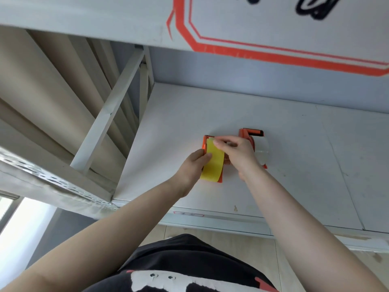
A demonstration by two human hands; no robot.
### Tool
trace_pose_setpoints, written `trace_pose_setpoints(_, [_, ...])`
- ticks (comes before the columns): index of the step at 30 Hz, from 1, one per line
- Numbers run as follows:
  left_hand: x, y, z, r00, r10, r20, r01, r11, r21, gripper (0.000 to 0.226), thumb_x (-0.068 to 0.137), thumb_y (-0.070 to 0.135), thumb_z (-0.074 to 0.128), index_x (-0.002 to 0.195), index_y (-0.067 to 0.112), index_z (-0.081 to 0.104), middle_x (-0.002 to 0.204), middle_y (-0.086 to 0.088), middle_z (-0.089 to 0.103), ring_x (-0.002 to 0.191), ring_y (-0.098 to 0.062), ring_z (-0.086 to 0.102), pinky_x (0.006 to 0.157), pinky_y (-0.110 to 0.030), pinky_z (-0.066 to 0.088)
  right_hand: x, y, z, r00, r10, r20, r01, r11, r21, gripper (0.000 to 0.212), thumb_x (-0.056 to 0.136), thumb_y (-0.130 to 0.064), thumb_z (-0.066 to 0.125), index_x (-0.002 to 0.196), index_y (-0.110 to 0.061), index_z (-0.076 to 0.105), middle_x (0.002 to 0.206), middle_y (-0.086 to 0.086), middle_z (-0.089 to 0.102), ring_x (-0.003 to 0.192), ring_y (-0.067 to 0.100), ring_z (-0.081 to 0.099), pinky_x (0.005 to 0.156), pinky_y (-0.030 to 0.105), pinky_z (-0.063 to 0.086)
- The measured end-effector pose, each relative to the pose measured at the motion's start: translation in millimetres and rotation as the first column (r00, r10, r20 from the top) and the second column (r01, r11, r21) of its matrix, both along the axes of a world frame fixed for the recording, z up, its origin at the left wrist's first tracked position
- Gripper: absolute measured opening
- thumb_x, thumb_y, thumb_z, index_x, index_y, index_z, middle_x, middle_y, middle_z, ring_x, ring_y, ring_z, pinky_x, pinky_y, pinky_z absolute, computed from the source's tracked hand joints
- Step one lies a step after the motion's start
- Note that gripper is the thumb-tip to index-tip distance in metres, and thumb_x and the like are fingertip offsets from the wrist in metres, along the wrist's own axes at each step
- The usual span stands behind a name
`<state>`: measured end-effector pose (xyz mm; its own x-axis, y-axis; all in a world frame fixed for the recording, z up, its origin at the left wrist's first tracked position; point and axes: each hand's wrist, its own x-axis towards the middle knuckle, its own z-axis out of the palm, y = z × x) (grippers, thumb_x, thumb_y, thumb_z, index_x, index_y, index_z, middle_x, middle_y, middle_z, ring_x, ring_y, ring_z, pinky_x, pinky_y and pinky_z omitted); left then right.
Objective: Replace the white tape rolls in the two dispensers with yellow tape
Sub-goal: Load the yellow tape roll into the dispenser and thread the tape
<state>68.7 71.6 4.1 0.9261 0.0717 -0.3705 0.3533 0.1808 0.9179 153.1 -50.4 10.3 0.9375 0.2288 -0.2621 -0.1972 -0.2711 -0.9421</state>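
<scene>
1. Centrally in the frame, two orange tape dispensers lie on a white shelf board (273, 165), close together but apart.
2. On the left dispenser (219, 179) sits a yellow tape roll (212, 165), its broad band facing the camera.
3. The left hand (193, 167) grips the left side of that dispenser and roll, thumb lying on the yellow band.
4. The right hand (237, 152) reaches over from the right, its fingers pinched on the tape's free end at the upper end of the roll.
5. Just right of that hand, the right dispenser (252, 133) holds a pale, translucent roll (263, 153), partly hidden by the wrist.
6. Above, across the upper right of the frame, a white panel with an orange border (273, 54) overhangs the shelf.
</scene>
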Motion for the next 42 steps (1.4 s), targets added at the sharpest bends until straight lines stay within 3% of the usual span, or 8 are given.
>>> trace_pose_setpoints(3, [7.8, 1.1, 4.5, 0.997, 0.044, -0.069, -0.045, 0.999, -0.019, 0.019, 0.098, 0.021, 0.045, 0.089, 0.014, 0.061, 0.082, -0.002, 0.063, 0.075, -0.018, 0.056, 0.069, -0.029, 0.040, 1.6, 3.1, 0.2, 0.998, -0.017, 0.065, 0.019, 0.999, -0.028, 0.008, 0.078, -0.024, 0.076, 0.085, -0.022, 0.074, 0.082, -0.004, 0.071, 0.084, 0.017, 0.068, 0.082, 0.037, 0.056])
trace_pose_setpoints(7, [9.0, 1.1, 5.9, 0.991, 0.075, -0.114, -0.075, 0.997, 0.010, 0.023, 0.094, 0.029, 0.052, 0.097, 0.008, 0.060, 0.089, -0.007, 0.063, 0.080, -0.023, 0.056, 0.076, -0.031, 0.041, 11.3, -0.5, 5.4, 0.991, 0.007, 0.137, 0.006, 0.995, -0.095, 0.001, 0.078, -0.016, 0.075, 0.079, -0.018, 0.074, 0.073, -0.008, 0.069, 0.072, 0.008, 0.063, 0.074, 0.026, 0.048])
trace_pose_setpoints(11, [2.0, 6.9, 1.2, 0.989, 0.089, -0.122, -0.080, 0.994, 0.072, 0.044, 0.075, 0.051, 0.057, 0.088, 0.009, 0.060, 0.084, -0.010, 0.059, 0.078, -0.025, 0.052, 0.075, -0.037, 0.038, 18.1, -4.0, -1.5, 0.987, 0.060, 0.151, -0.029, 0.979, -0.200, 0.012, 0.071, -0.032, 0.077, 0.069, -0.021, 0.073, 0.070, -0.004, 0.071, 0.073, 0.014, 0.065, 0.072, 0.030, 0.047])
trace_pose_setpoints(18, [5.1, 7.7, 10.9, 0.989, 0.025, -0.145, 0.016, 0.963, 0.270, 0.082, 0.063, 0.074, 0.055, 0.093, -0.003, 0.061, 0.080, -0.006, 0.053, 0.073, -0.020, 0.048, 0.069, -0.033, 0.035, 16.4, -9.0, -13.4, 0.991, -0.044, -0.130, 0.026, 0.990, -0.139, 0.030, 0.078, -0.028, 0.077, 0.090, -0.002, 0.071, 0.080, 0.008, 0.069, 0.075, 0.022, 0.065, 0.050, 0.019, 0.044])
trace_pose_setpoints(23, [8.2, 14.0, 10.2, 0.985, -0.059, -0.164, 0.095, 0.971, 0.221, 0.031, 0.092, 0.033, 0.057, 0.091, 0.005, 0.069, 0.055, 0.008, 0.069, 0.049, -0.002, 0.062, 0.050, -0.010, 0.042, 6.2, -2.9, -9.7, 1.000, -0.005, 0.003, 0.005, 0.987, -0.158, 0.035, 0.074, -0.037, 0.076, 0.079, -0.003, 0.071, 0.069, 0.011, 0.066, 0.066, 0.021, 0.062, 0.062, 0.033, 0.049])
trace_pose_setpoints(27, [10.8, 19.2, 15.8, 0.973, -0.027, -0.231, 0.058, 0.990, 0.128, 0.011, 0.086, 0.023, 0.065, 0.081, 0.014, 0.068, 0.071, 0.001, 0.072, 0.069, -0.014, 0.066, 0.062, -0.020, 0.048, 1.0, -1.1, -10.3, 0.998, -0.031, 0.057, 0.041, 0.983, -0.180, 0.027, 0.080, -0.028, 0.074, 0.073, -0.003, 0.067, 0.066, 0.009, 0.062, 0.063, 0.025, 0.060, 0.063, 0.043, 0.055])
trace_pose_setpoints(32, [6.4, 11.2, 14.2, 0.957, 0.053, -0.286, -0.009, 0.988, 0.155, 0.039, 0.077, 0.031, 0.075, 0.105, 0.006, 0.065, 0.106, -0.016, 0.069, 0.089, -0.027, 0.061, 0.084, -0.038, 0.049, -5.8, -5.5, -18.4, 0.995, -0.097, 0.030, 0.101, 0.978, -0.185, 0.023, 0.083, -0.028, 0.071, 0.067, -0.012, 0.064, 0.070, 0.012, 0.068, 0.068, 0.031, 0.069, 0.069, 0.052, 0.059])
trace_pose_setpoints(42, [-0.7, 14.2, 19.5, 0.978, -0.008, -0.210, 0.044, 0.985, 0.168, 0.052, 0.062, 0.040, 0.069, 0.102, 0.006, 0.064, 0.095, -0.009, 0.066, 0.087, -0.024, 0.059, 0.077, -0.033, 0.044, -11.2, -11.1, -13.3, 0.996, -0.086, -0.035, 0.077, 0.975, -0.208, 0.028, 0.091, -0.022, 0.061, 0.074, 0.000, 0.062, 0.068, 0.016, 0.068, 0.053, 0.022, 0.068, 0.059, 0.037, 0.060])
